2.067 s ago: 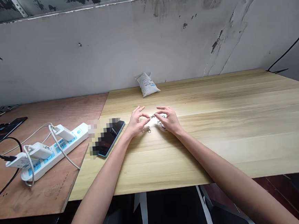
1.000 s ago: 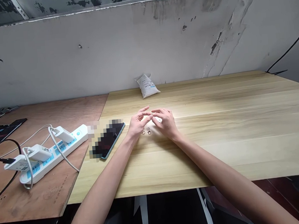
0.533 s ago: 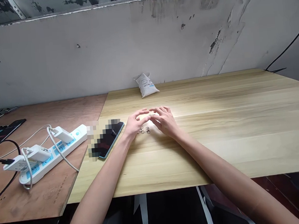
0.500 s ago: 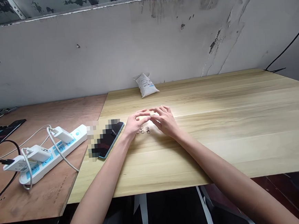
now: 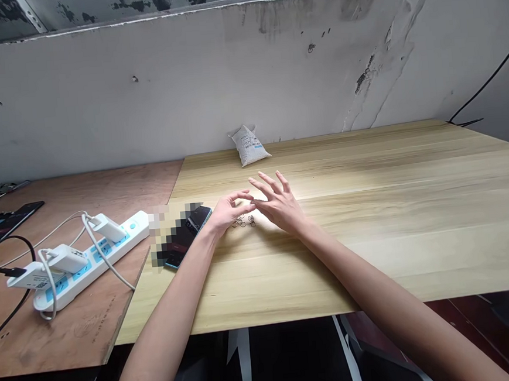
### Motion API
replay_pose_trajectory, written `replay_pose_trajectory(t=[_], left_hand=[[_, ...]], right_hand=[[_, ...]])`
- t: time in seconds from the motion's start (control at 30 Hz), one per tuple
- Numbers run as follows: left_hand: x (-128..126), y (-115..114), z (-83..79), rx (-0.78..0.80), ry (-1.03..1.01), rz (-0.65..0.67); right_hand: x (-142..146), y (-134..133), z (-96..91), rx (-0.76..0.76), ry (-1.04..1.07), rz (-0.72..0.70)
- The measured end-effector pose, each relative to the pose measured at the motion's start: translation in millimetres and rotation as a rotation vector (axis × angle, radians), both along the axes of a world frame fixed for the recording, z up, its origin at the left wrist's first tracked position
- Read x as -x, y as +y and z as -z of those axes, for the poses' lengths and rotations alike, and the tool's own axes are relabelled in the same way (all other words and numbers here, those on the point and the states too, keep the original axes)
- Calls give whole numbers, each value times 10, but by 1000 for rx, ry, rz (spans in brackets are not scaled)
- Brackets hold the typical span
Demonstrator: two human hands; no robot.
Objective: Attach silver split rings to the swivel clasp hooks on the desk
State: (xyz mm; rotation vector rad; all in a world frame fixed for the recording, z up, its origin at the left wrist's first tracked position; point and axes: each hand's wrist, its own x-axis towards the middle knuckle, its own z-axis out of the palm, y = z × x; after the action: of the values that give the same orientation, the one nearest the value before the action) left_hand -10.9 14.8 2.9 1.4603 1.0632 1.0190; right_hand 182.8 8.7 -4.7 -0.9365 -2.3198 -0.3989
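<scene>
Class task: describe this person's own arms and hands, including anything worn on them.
The left arm and right arm are bare, no sleeves in view. The left hand and right hand are slender, ungloved, with no visible ring, watch or bracelet.

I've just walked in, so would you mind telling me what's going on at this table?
A person is working with bare hands on a pale wooden table, just above some small metal rings. The right hand is splayed open; the curled left hand is beside a phone. Whether it holds a ring, I cannot tell.
</scene>
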Motion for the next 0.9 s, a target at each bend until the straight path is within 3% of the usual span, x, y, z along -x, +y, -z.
replay_pose_trajectory(t=[0.17, 0.3, 0.37, 0.53, 0.7, 0.9], left_hand=[[15, 0, -33, -259, 241, -95], [8, -22, -47, -650, 691, -229], [6, -37, -55, -766, 862, -230], [112, -30, -59, -693, 934, -185], [269, -10, -49, -547, 907, -142], [306, -13, -43, -543, 940, -113]], right_hand=[[-18, 34, 30, 37, 41, 17], [-1, 60, 57, 113, 78, 35], [8, 72, 77, 183, 133, 30], [-82, 138, 138, 378, 253, 96], [-178, 136, 108, 366, 140, 122], [-19, -317, 26, 301, -58, 23]])
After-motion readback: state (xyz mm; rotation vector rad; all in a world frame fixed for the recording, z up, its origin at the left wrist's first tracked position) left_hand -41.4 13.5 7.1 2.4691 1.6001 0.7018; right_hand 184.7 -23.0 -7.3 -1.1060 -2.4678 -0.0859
